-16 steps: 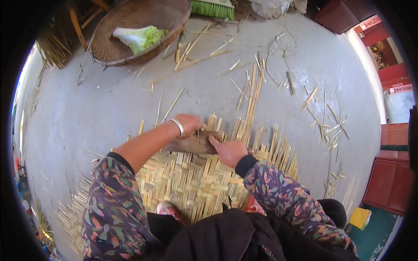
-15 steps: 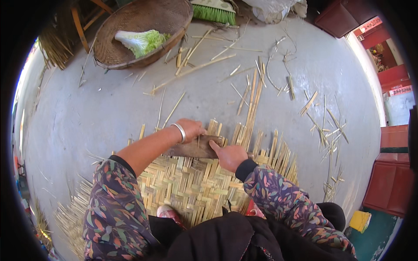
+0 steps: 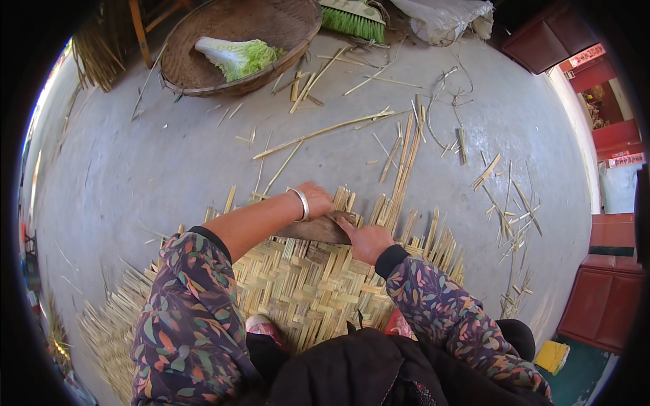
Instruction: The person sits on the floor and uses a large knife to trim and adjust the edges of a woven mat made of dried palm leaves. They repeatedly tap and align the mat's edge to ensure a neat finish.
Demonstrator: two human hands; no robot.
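Note:
A woven mat of split straw-coloured strips [image 3: 305, 291] lies on the floor between my feet, its loose strip ends sticking out along the far edge. Across that edge lies a flat brown wooden board [image 3: 311, 230]. My right hand [image 3: 369, 242] is closed on the board's right part, with a digit stretched along its top. Just beyond the board, my left hand [image 3: 315, 201], with a silver bangle at the wrist, is closed by the upright strip ends. Whatever its fingers hold is hidden.
A round basket [image 3: 183, 57] with a cabbage [image 3: 240, 57] in it stands at the far left, near a green-bristled brush [image 3: 352, 24]. Loose strips [image 3: 318, 135] are strewn beyond the mat and to the right. Dark red cabinets [image 3: 602, 301] line the right side.
The whole view has shifted slightly, so the basket and floor scraps appear further right. Both hands stay at the board, with the left hand slightly nearer the right one.

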